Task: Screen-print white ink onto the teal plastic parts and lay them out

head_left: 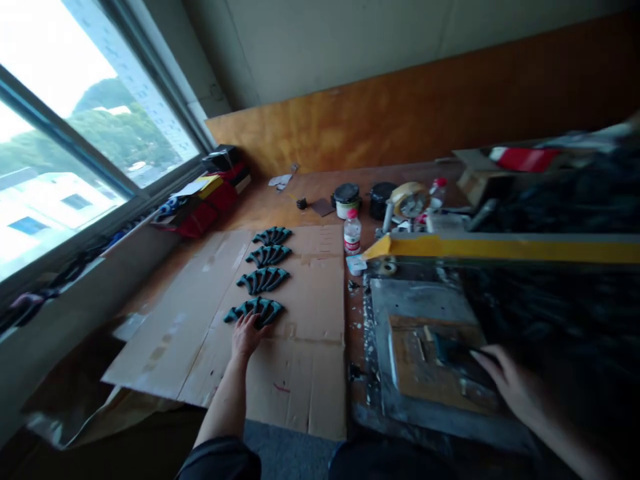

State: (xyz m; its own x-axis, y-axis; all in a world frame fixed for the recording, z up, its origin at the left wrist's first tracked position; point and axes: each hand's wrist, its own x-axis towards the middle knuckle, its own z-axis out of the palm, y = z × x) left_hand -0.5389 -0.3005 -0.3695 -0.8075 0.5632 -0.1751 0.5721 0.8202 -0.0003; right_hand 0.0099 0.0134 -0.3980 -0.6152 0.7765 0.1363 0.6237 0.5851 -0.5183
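On a flat cardboard sheet (pixel 315 307) lie several rows of dark green curved parts (pixel 263 281). My left hand (pixel 247 333) reaches to the nearest row (pixel 273 312), its fingertips on the parts; whether they grip one is hard to see. To the right, my right hand (pixel 500 373) is closed around the dark handle of a tool or part (pixel 450 350), blurred by motion. That object is over a wooden board (pixel 425 380), which rests on a grey metal plate (pixel 415 293).
A yellow-edged bar (pixel 500 248) crosses above the plate. Behind the cardboard stand a plastic bottle (pixel 353 233), lidded tins (pixel 347 200) and a tape roll (pixel 410 200). Dark parts (pixel 575 320) are heaped at right. Red boxes (pixel 200 212) stand by the window.
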